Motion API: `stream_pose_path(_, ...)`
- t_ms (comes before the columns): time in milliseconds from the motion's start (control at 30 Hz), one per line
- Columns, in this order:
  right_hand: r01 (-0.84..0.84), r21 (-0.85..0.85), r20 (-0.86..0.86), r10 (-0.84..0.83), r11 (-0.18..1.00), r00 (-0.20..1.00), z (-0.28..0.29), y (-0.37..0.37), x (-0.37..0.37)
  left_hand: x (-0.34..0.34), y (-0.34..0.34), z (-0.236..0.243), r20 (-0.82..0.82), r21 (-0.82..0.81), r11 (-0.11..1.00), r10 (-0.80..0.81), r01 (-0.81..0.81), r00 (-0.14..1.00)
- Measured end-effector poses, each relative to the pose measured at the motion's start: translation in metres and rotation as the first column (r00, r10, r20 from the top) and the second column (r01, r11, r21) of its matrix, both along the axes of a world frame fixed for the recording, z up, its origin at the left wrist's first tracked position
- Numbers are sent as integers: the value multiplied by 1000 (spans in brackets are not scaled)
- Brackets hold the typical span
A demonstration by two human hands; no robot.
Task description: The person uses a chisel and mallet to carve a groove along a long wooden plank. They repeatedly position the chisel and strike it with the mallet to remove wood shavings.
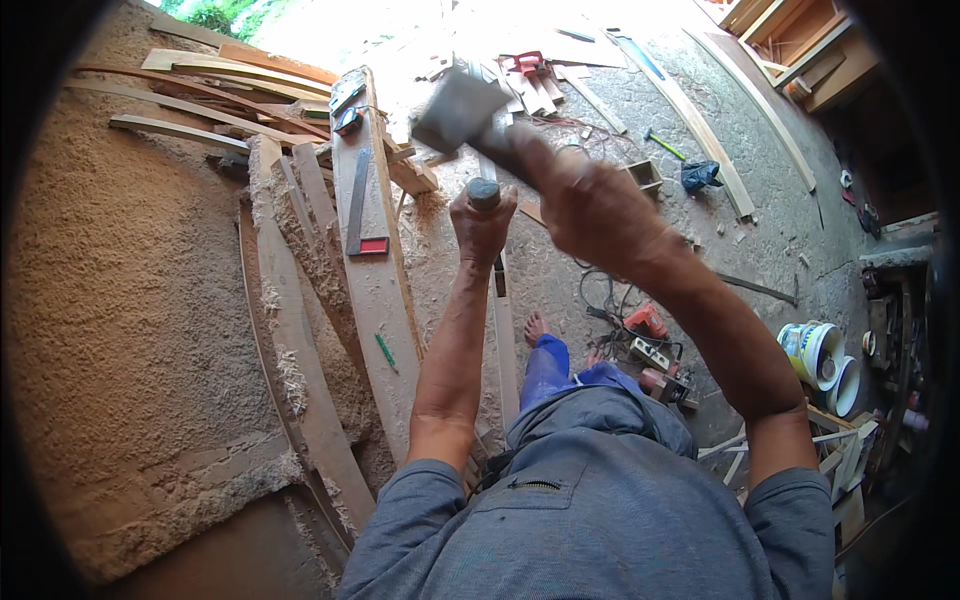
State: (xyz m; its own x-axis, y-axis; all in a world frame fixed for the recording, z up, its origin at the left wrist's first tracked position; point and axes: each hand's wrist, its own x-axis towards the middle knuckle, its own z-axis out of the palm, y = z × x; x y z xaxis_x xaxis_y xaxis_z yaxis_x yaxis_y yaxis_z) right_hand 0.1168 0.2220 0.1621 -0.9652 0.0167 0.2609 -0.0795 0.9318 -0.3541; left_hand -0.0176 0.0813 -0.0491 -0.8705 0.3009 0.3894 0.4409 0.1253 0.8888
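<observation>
My right hand (pixel 600 205) is closed round the handle of a mallet (pixel 462 108), its blocky grey head raised above and slightly left of my other hand; the head is blurred. My left hand (pixel 482 228) grips a chisel upright, and only the round butt of the chisel (pixel 484 193) shows above the fist. The blade is hidden below the hand. Under my left hand runs a narrow wooden piece (pixel 503 350) with a dark slot cut in it near my wrist.
Left of my forearm lies a long plank (pixel 378 300) bearing a try square (pixel 360 205), a tape measure (pixel 348 122) and a green pencil (pixel 386 352). Boards and sawdust fill the left. An orange power tool (pixel 645 322), a green-handled hammer (pixel 665 145) and white buckets (pixel 822 355) stand to the right.
</observation>
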Motion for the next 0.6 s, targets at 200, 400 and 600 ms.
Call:
stream_pose_path(200, -34, -280, 263, 111, 959, 958, -31, 7, 64, 68, -17, 34, -231, -129, 991, -64, 35, 971)
stream_pose_path(400, -116, -335, -417, -36, 935, 908, 86, 7, 31, 6, -9, 13, 120, -69, 997, 34, -26, 992)
stream_pose_path(600, -14, -282, -501, -135, 959, 855, 62, 10, 6, 23, -1, 25, 23, -43, 998, 40, -39, 999)
